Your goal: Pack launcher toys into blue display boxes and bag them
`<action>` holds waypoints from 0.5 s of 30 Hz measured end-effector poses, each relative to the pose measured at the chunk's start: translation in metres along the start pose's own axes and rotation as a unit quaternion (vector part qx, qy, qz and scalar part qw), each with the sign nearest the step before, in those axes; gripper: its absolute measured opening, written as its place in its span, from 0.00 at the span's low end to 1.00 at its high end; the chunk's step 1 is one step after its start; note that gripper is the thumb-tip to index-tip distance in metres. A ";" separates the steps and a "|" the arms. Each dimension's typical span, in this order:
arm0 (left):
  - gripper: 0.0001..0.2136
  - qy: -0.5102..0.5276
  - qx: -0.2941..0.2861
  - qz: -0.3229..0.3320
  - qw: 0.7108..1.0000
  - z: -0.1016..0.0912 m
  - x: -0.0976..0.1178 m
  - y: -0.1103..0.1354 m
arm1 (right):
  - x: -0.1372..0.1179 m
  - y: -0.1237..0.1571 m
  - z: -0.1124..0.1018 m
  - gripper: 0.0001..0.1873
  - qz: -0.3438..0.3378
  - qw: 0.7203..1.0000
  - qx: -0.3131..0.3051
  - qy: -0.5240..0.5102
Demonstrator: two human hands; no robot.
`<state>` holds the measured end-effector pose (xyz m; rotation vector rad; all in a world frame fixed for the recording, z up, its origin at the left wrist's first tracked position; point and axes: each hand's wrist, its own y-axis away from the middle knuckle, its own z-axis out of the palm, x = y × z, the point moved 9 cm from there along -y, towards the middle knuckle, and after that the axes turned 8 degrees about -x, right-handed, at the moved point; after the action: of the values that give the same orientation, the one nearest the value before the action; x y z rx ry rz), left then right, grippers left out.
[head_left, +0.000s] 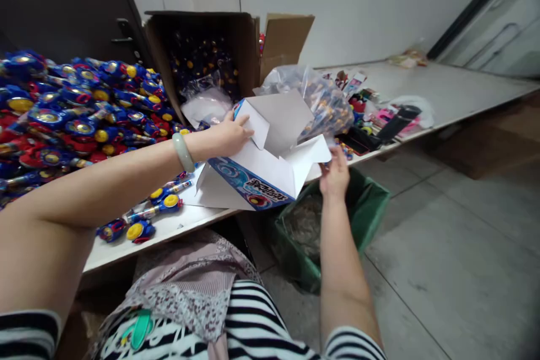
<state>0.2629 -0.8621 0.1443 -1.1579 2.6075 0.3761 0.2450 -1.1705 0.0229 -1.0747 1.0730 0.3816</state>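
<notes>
A printed cardboard box (270, 180), white inside and blue with swirls outside, is tilted at the table's front edge with its flaps unfolded. My left hand (225, 138), with a pale green bangle at the wrist, grips the box's left side flap, thumb and fingers around its edge. At the right end of the box, my right hand (335, 173) has its fingers closed at the tip of the right flap; part of the grip is hidden. Below my left forearm, several blue toys with yellow discs (156, 208) lie on the white table (206, 216).
A large pile of blue and red toys (76, 112) covers the left. Behind stands an open carton (255, 50) of toys, beside a clear bag (320, 95) of small parts. Mixed items (392, 118) lie farther right. A green-lined bin (371, 202) stands below my right hand.
</notes>
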 end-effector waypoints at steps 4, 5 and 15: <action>0.19 -0.025 -0.044 -0.014 0.999 0.001 0.014 -0.008 | 0.005 0.017 0.128 0.19 -0.027 0.938 -0.333 0.090; 0.18 -0.040 -0.058 -0.019 0.997 0.001 0.016 -0.009 | 0.002 0.031 0.156 0.16 -0.037 0.904 -0.406 0.129; 0.17 0.052 -0.030 -0.001 0.998 0.017 -0.014 0.008 | -0.033 -0.089 0.117 0.35 -0.028 0.948 -0.238 0.210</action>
<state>0.2675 -0.8417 0.1343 -1.2304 2.7008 0.4057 0.3537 -1.1052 0.1053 -1.6672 1.3606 0.3864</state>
